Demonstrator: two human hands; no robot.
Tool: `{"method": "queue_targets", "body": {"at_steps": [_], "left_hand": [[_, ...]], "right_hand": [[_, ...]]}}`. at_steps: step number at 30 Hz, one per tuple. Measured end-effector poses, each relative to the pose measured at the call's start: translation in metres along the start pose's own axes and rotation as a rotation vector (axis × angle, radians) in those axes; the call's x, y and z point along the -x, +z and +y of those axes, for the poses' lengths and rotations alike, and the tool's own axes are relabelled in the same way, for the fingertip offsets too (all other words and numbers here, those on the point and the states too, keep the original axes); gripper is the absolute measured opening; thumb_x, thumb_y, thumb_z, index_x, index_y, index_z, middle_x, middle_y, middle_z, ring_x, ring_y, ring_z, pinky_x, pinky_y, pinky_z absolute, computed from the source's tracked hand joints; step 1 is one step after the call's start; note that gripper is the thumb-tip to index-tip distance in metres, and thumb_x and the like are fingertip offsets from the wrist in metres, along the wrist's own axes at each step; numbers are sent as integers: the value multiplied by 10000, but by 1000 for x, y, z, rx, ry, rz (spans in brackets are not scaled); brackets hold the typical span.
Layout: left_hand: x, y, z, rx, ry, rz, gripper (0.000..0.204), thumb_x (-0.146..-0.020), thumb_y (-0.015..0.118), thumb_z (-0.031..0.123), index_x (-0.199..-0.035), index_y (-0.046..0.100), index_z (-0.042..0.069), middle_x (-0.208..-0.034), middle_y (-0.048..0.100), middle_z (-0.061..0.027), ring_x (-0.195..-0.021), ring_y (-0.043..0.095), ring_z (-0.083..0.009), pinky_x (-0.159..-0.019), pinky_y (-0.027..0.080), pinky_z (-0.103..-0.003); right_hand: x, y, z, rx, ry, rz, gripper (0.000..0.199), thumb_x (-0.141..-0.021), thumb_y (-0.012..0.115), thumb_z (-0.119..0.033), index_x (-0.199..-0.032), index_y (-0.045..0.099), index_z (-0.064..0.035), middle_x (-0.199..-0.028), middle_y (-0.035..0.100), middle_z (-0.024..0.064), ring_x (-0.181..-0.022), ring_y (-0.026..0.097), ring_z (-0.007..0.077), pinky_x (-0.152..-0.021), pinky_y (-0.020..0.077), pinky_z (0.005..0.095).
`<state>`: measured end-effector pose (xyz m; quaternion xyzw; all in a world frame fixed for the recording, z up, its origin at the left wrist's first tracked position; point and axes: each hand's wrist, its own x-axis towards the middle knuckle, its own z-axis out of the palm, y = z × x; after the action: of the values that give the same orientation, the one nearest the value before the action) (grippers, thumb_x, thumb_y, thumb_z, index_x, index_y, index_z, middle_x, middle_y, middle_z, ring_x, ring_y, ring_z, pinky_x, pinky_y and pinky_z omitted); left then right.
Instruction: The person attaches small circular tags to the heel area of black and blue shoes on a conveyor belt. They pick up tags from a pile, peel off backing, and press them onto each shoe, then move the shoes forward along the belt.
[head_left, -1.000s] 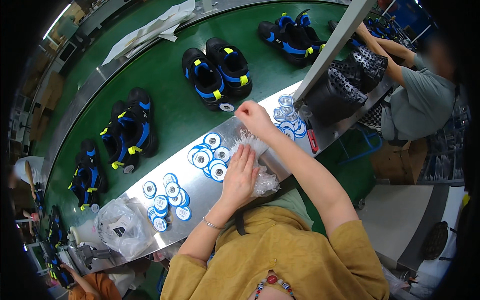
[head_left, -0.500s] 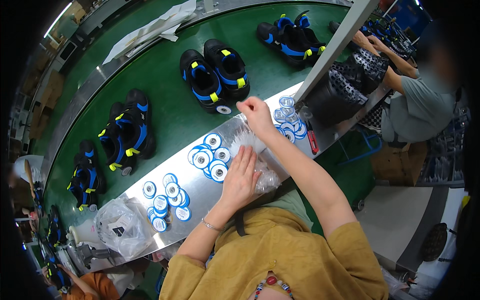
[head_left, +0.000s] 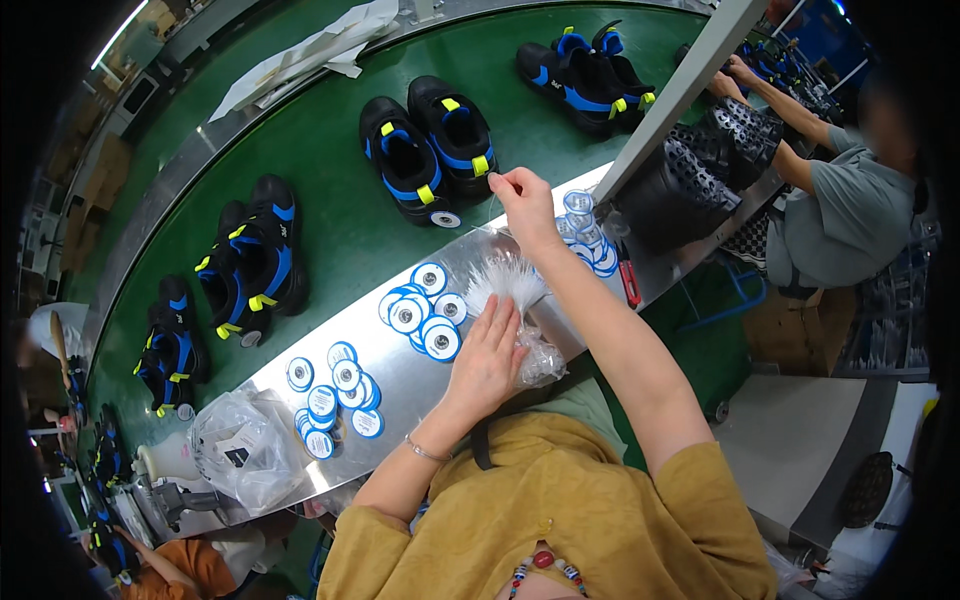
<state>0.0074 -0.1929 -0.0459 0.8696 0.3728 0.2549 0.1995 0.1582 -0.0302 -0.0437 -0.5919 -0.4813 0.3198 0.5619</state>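
From the head view, we press our left hand (head_left: 487, 362) flat on a clear bag (head_left: 520, 320) of white ties lying on the steel bench (head_left: 400, 385); our right hand (head_left: 525, 205), past the bag, pinches one thin tie near the black-and-blue shoes (head_left: 430, 150).

We see a clear plastic bag of thin white plastic fasteners (head_left: 512, 285) lying on the steel bench, its strands fanned out at the open end, one single strand (head_left: 492, 207) drawn up from it.
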Motion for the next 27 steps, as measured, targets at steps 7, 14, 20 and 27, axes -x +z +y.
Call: {"method": "queue_targets", "body": {"at_steps": [7, 14, 20, 27], "left_hand": [[1, -9, 4, -14, -10, 2, 469, -846, 651, 88, -1264, 535, -91, -1384, 479, -240, -1336, 409, -404, -1068, 390, -435], [-22, -41, -48, -104, -165, 403, 312, -742, 693, -2, -1047, 632, 19, -1049, 610, -154, -941, 580, -338, -818, 493, -427], [-46, -53, -97, -244, -389, 75, 338, -702, 797, 155, -954, 641, -5, -1012, 585, -161, -974, 534, -325, -843, 458, -404], [-74, -44, -108, 7, -516, -36, 320, -689, 805, 132, -906, 612, -2, -928, 605, -149, -912, 554, -316, -815, 470, -396]], "right_hand": [[-16, -20, -55, -465, 92, -82, 180, -956, 611, -178, -896, 599, -9, -740, 630, 51, -623, 558, 97, -564, 454, 236], [16, -51, -68, -356, 193, -299, 154, -982, 574, -183, -969, 599, -31, -658, 500, -16, -540, 396, 32, -480, 323, 189], [30, -50, -65, -228, 364, -403, 342, -988, 539, -378, -964, 625, -48, -648, 409, -64, -544, 301, 19, -457, 217, 195], [20, -62, -51, -204, 380, -416, 205, -964, 537, -207, -951, 646, -33, -675, 452, -44, -566, 344, 21, -474, 248, 188]]}}
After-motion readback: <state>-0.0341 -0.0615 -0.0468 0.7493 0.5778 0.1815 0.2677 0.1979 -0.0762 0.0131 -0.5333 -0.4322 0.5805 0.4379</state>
